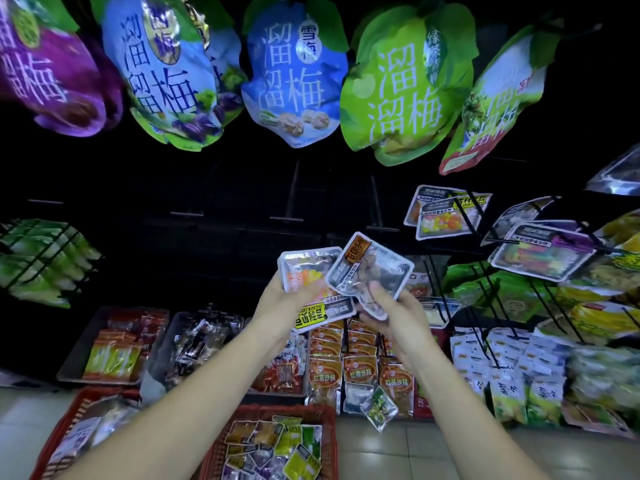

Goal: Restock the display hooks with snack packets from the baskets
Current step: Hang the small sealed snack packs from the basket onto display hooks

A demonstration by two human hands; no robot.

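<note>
The hands are raised close together before the dark rack. The left hand (278, 299) grips a small stack of snack packets (304, 270). The right hand (398, 308) pinches a tilted grey packet (372, 268) that overlaps the stack. Bare hooks (289, 219) stand above, and a red basket (287, 408) of packets sits on the floor below.

You have two hands up: your left hand (277, 299) and your right hand (398, 313). They hold at least two small packets, a silver packet (306, 263) and a grey packet (372, 266). Up top hang five big bags in front: a purple bag (52, 67), a left blue bag (162, 77), a middle blue bag (294, 77), a green bag (405, 91) and a green and red bag (495, 105). Two red baskets sit below: the left basket (65, 427) and the right basket (277, 408). You see two grey trays: the left tray (78, 344) and the right tray (162, 348).
</note>
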